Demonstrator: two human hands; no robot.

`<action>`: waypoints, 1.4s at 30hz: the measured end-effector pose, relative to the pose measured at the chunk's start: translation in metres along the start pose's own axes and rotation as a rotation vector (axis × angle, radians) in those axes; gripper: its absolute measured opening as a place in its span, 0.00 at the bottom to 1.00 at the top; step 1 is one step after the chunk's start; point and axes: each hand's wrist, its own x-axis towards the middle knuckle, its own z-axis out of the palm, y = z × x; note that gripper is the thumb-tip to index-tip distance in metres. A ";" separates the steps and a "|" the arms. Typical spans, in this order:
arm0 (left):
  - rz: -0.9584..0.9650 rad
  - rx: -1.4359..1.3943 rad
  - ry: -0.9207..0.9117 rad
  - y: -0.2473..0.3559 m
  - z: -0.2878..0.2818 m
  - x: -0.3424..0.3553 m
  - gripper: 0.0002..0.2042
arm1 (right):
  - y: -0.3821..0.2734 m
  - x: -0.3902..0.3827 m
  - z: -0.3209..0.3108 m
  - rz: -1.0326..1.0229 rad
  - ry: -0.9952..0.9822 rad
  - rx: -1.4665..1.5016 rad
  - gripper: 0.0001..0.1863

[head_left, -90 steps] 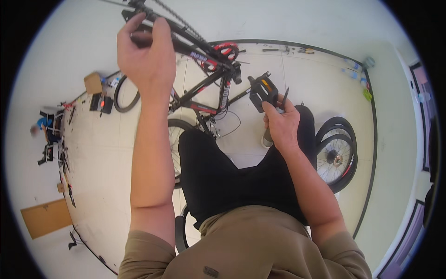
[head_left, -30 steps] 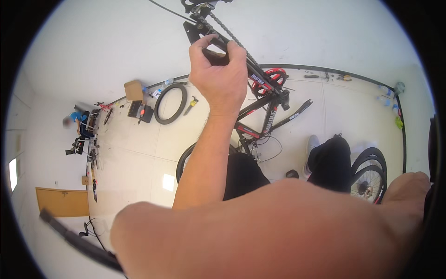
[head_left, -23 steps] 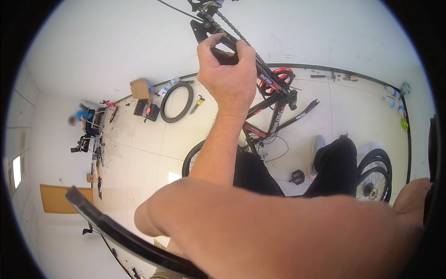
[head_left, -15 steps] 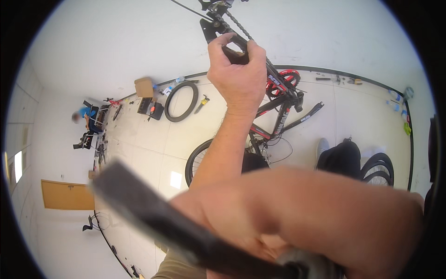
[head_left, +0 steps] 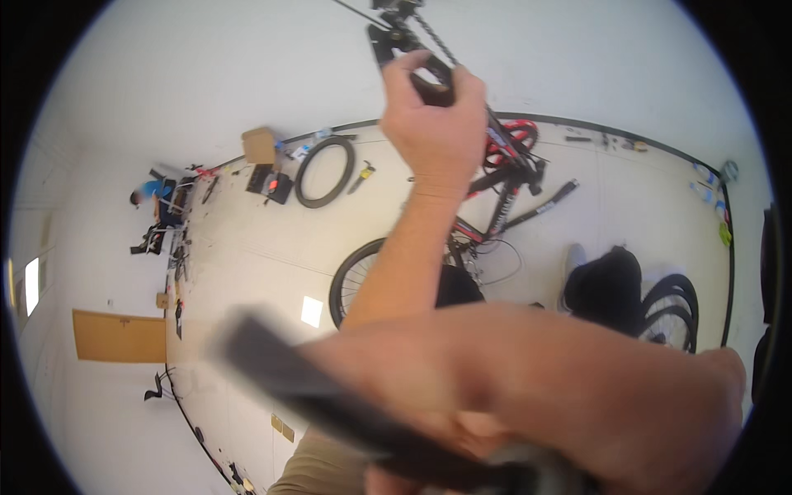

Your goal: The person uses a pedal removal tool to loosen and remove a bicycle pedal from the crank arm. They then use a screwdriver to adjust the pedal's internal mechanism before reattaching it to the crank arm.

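Observation:
My left hand (head_left: 434, 132) reaches up and is closed on the rear end of a black and red bicycle frame (head_left: 500, 213). A rear derailleur (head_left: 398, 8) and a chain (head_left: 435, 37) are just above my fingers. The red chainring (head_left: 521, 136) is below and to the right of that hand. My right arm crosses the front of the view, and my right hand (head_left: 363, 359) appears closed round a dark, blurred bar (head_left: 330, 400). A greyish round part at the bar's lower end is smeared, and most of the right fingers are hidden.
On the floor lie a loose tyre (head_left: 325, 172), a yellow and black tool (head_left: 361, 176), a toolbox (head_left: 269, 185), an open carton (head_left: 259, 145) and a fork (head_left: 542, 205). Wheels (head_left: 670, 305) are at right. A person in blue (head_left: 154, 192) is at far left.
The dark bar's far end has moved right and slightly down. My left hand and the frame's rear end have shifted a little to the right, the hand still gripping.

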 end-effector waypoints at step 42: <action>-0.058 -0.106 -0.105 -0.059 -0.070 0.031 0.19 | 0.343 -0.060 0.038 0.677 1.062 1.471 0.16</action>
